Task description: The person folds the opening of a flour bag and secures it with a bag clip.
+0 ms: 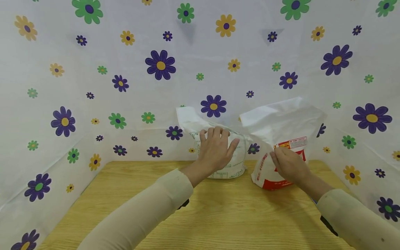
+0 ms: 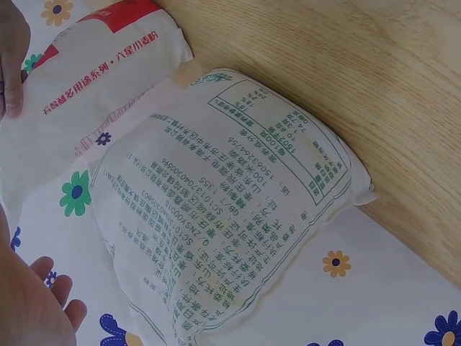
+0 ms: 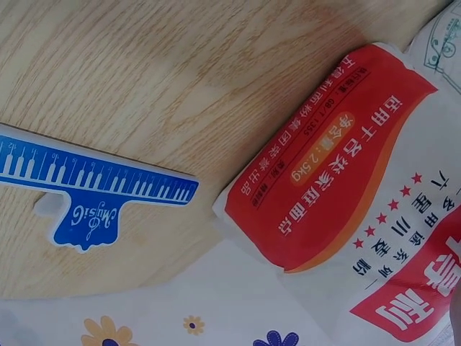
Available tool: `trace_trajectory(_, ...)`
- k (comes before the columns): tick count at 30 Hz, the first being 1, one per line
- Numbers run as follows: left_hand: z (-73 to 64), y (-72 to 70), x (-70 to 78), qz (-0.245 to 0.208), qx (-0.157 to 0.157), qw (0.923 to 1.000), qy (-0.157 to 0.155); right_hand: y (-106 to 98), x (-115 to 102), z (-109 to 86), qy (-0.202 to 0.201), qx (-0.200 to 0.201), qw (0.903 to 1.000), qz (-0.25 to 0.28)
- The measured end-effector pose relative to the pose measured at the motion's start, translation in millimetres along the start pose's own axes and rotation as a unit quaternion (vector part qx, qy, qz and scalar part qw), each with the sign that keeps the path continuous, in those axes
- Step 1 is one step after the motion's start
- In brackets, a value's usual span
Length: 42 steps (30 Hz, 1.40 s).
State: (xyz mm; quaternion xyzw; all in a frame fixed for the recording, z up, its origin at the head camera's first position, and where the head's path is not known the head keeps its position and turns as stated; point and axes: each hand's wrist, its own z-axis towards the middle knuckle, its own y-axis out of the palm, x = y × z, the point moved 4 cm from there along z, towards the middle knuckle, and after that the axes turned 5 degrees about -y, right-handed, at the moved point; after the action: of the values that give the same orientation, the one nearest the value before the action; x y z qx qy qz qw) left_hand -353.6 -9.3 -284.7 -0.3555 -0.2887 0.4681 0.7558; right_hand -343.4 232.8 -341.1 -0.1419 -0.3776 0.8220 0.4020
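At the back of the table two bags stand side by side. The left one, a white bag with green print (image 2: 230,194), has its upper end raised and slack. In the head view my left hand (image 1: 215,147) is in front of it, fingers spread and loosely bent; the left wrist view has the fingertips beside the bag's upper part. With its thumb on top, my right hand (image 1: 290,165) grips the side of a red-and-white flour bag (image 3: 324,166). This bag leans, and its loose white top (image 1: 281,116) rises above the hand.
A blue clip with a piano-key pattern (image 3: 94,184) lies on the wooden table (image 1: 218,215), to the right of the flour bag. Flower-printed white sheeting (image 1: 193,90) encloses the table at the back and both sides.
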Motion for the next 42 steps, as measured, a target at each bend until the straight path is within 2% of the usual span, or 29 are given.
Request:
trace_trajectory(22,2.2,-1.2,7.3,0.009,-0.026,0.9996,-0.009,0,-12,2.4,-0.051,0.032,0.9982,0.001)
trace_trajectory(31,3.3,-0.6,8.9,0.007,-0.02,0.9997,-0.008,-4,-20,3.4,-0.077,0.049,0.9958,0.008)
trace_trajectory(37,3.3,0.4,8.4,0.011,-0.019,0.9997,-0.009,-2,-23,4.6,-0.067,0.039,0.9969,0.011)
trace_trajectory(42,4.1,0.5,8.8,0.01,-0.019,0.9997,-0.011,3,-23,5.1,-0.089,0.052,0.9946,0.005)
